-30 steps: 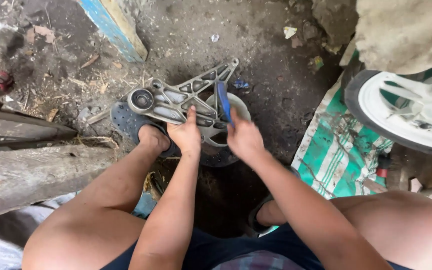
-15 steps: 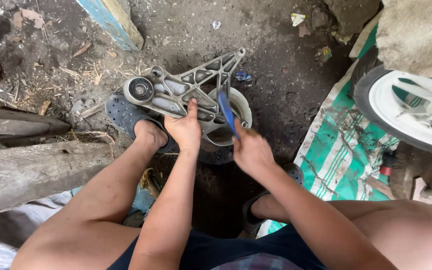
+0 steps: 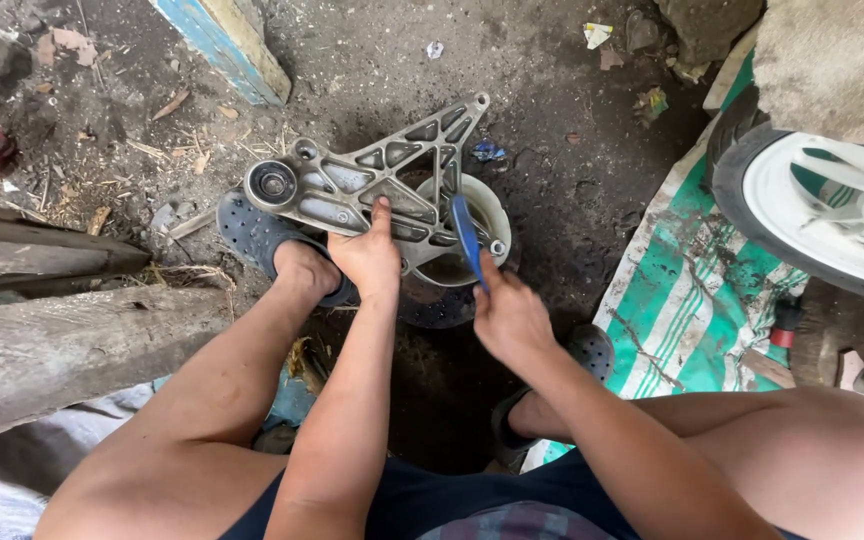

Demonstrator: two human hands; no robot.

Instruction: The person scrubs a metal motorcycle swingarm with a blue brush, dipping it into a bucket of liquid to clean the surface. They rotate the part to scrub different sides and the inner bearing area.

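A grey cast metal bracket (image 3: pixel 352 185) with ribbed triangular openings and a round bushing at its left end lies over a white bowl (image 3: pixel 480 215) on the dirt ground. My left hand (image 3: pixel 367 255) grips the bracket's near edge, thumb pointing up onto it. My right hand (image 3: pixel 508 315) holds a blue-handled brush (image 3: pixel 467 235), whose head rests against the bracket's right part above the bowl. My left foot in a dark perforated sandal (image 3: pixel 252 235) sits just left of my left hand.
A white wheel with a black tyre (image 3: pixel 812 215) stands at the right on a green-and-white striped sheet (image 3: pixel 687 300). Weathered wooden planks (image 3: pixel 62 340) lie at the left. A blue-edged board (image 3: pixel 227 45) leans at the top. Dirt and litter cover the ground.
My right hand has drawn back toward me and to the right, with the blue brush sliding down along the bracket. My left hand keeps its grip on the bracket.
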